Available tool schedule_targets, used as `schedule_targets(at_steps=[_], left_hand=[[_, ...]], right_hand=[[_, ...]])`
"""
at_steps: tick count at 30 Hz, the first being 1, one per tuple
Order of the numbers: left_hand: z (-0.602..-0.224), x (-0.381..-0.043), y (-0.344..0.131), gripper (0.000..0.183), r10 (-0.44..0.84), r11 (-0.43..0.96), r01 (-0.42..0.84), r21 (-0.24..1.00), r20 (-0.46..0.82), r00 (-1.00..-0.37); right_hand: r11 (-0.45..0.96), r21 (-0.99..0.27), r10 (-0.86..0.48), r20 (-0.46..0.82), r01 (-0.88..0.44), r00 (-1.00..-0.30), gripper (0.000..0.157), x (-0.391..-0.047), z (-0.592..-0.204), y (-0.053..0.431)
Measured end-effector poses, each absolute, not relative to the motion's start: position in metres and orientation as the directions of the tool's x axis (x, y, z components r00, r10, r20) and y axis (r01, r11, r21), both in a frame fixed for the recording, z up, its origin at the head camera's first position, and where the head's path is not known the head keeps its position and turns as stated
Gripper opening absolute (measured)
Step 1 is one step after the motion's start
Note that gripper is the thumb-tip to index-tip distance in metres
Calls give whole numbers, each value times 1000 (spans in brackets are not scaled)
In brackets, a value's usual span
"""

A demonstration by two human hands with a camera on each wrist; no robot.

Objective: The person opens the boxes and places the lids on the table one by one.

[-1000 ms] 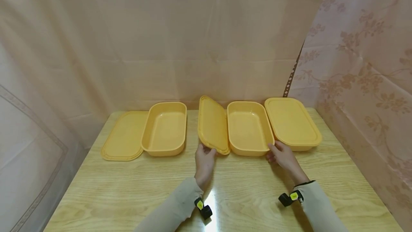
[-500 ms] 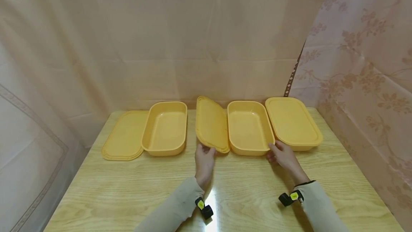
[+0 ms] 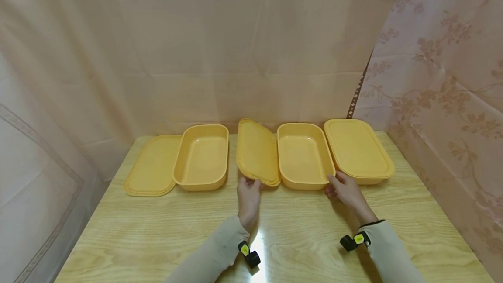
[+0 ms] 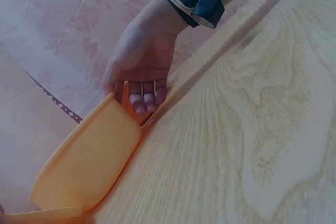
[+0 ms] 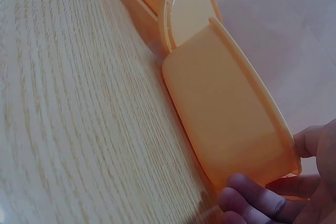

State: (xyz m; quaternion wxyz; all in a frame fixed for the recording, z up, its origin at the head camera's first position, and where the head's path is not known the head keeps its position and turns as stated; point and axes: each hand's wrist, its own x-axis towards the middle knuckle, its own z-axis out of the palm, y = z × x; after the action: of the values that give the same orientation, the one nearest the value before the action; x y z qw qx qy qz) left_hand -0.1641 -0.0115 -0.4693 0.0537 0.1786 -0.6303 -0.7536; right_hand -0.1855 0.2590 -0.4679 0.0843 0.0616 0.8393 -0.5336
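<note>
My left hand [image 3: 249, 202] holds the near edge of a yellow plastic lid [image 3: 257, 154]. The lid leans, its left side raised and its right side low against the middle food container [image 3: 304, 156]. That container is yellow, rectangular and uncovered. At its near right corner, my right hand [image 3: 349, 194] grips the rim; in the right wrist view the thumb lies at the rim and the fingers [image 5: 257, 200] are curled by the container's wall [image 5: 226, 103]. The left wrist view shows the right hand [image 4: 144, 51] at that same corner. The left fingertips under the lid are mostly hidden.
To the left, another uncovered yellow container [image 3: 202, 156] stands beside a flat lid [image 3: 151, 167], slightly overlapping it. A lidded container [image 3: 359, 150] sits close on the right. Curtains [image 3: 251, 56] hang behind the wooden table [image 3: 177, 235].
The lid's raised left side has swung a little farther left and down, with my left hand still on it. My right hand and the containers have stayed put.
</note>
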Motion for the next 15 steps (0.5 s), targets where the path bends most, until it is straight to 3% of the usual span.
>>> schedule_targets(at_steps=[15], left_hand=[[-470,-157,-11,23,-296,-231,-198,952,-263,-918]], right_hand=[[417,-892,16,-185,175,-983,43,-183,-468,258]])
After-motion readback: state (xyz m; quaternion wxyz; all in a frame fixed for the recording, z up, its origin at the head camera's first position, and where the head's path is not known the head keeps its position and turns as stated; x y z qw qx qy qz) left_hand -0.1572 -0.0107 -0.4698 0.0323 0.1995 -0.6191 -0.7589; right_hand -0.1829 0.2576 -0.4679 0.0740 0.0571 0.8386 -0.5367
